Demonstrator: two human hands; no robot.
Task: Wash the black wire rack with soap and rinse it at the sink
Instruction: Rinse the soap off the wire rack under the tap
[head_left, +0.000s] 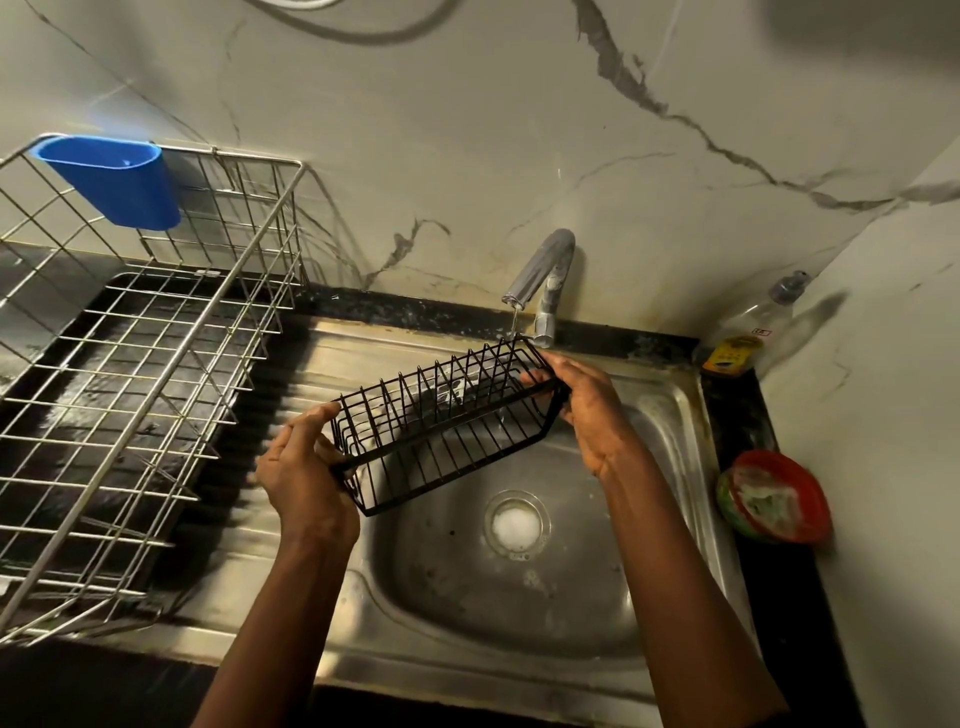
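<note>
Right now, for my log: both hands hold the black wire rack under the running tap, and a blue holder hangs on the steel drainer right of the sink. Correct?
No: the head view shows the blue holder on the steel drainer left of the sink. Left hand and right hand do hold the black wire rack under the tap.

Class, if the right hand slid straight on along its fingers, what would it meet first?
Probably the tap: the right hand, gripping the rack, points towards its base, though depth is unclear.
</note>
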